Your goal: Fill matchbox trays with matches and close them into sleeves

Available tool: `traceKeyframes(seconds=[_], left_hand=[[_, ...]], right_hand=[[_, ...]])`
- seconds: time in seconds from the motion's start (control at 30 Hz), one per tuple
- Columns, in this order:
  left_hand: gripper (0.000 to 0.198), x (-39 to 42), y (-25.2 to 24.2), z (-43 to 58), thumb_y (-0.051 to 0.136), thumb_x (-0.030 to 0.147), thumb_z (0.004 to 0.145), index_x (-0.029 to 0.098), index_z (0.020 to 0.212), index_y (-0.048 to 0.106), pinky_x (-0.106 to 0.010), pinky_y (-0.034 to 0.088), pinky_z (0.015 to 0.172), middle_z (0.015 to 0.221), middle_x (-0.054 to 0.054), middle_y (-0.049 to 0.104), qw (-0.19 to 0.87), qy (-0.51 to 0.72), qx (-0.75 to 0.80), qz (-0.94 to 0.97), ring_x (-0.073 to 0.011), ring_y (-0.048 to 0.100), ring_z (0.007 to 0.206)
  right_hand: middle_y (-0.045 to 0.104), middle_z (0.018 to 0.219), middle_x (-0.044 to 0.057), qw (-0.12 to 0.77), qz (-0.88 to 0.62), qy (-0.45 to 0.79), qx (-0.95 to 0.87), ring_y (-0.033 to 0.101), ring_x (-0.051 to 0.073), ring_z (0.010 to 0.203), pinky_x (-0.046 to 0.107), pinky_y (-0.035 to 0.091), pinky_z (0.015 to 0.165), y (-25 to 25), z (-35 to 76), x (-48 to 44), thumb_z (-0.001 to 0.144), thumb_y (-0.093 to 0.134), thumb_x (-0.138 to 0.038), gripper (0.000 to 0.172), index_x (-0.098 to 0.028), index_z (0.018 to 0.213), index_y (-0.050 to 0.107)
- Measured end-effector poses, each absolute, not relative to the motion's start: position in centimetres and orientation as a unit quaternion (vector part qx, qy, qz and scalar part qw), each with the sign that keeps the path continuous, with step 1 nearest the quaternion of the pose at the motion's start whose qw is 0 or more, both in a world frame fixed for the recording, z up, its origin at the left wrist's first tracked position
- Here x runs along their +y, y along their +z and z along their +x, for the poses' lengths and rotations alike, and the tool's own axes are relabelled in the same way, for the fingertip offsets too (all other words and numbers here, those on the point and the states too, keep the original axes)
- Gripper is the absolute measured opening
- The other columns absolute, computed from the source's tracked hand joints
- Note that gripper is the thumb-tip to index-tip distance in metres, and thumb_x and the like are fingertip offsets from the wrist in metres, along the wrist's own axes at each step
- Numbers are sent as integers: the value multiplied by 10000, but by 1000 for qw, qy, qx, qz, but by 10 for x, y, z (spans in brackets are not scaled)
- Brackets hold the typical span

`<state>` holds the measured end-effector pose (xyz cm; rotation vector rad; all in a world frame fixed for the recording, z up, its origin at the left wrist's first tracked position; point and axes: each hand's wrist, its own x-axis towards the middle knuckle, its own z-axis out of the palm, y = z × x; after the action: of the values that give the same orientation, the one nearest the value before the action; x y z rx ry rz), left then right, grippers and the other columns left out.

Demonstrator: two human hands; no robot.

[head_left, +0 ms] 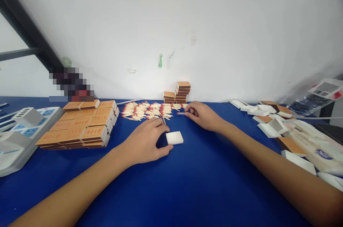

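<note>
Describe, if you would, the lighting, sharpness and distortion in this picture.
In the head view, soft, fairly even light falls on the wall; in the head view, a pixelated patch hides detail at left; also in the head view, the central matches look fairly crisp, while the plastic packaging at right appears stretched and softer.

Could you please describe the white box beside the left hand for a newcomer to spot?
On the blue table, find the matches. Nearer the viewer, by the left hand, lies a flat white box. It sits apart from the other white boxes at far right.
</note>
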<state>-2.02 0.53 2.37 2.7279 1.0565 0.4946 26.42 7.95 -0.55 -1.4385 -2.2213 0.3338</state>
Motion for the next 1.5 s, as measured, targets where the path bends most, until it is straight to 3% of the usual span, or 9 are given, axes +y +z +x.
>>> traceKeyframes(seconds=[0.23,0.4,0.67,0.83,0.93,1.07,1.5], left_hand=[[213,10,23,-21,747,355,891,202,1031,696,-409,538,858,1003,-71,664,79,180,354,914,-271,642,998],[235,13,18,-20,747,368,903,192,1045,682,-419,533,877,1014,-67,671,63,196,370,906,-275,644,1025],[211,12,17,-18,722,358,920,202,1053,672,-420,539,865,982,-58,668,31,225,354,907,-264,642,988],[224,11,15,-17,720,371,926,196,1059,677,-425,548,879,1008,-65,675,34,219,356,908,-268,650,1002],[236,10,15,-15,726,371,925,187,1067,686,-436,550,903,1026,-71,684,38,214,354,910,-272,653,1014],[253,7,15,-14,731,363,922,173,1084,691,-442,554,926,1061,-81,689,43,216,346,912,-275,656,1045],[254,9,15,-16,712,368,942,184,1114,689,-437,549,937,1067,-82,692,41,209,349,913,-276,654,1053]], right_hand=[[651,931,69,236,-522,112,-812,583,197,769,323,441,704,-2,263,65,1002,535,-284,132,-209,931,618],[646,991,71,238,-453,96,-854,600,202,814,328,465,708,16,252,29,1037,499,-266,127,-230,970,601],[645,963,75,171,-416,9,-893,620,220,800,348,467,642,17,228,-1,1043,476,-213,162,-229,970,620],[660,958,57,256,-420,102,-864,612,189,783,323,486,714,11,246,25,1036,535,-282,141,-231,986,656],[641,881,54,310,-498,67,-807,583,188,716,341,470,718,2,265,53,997,576,-271,143,-209,995,704],[638,901,65,288,-532,51,-795,588,198,730,353,469,739,-10,279,75,988,594,-305,228,-198,1112,753],[614,860,49,291,-528,62,-796,562,186,721,325,443,683,-15,279,69,964,609,-284,146,-209,940,733]])
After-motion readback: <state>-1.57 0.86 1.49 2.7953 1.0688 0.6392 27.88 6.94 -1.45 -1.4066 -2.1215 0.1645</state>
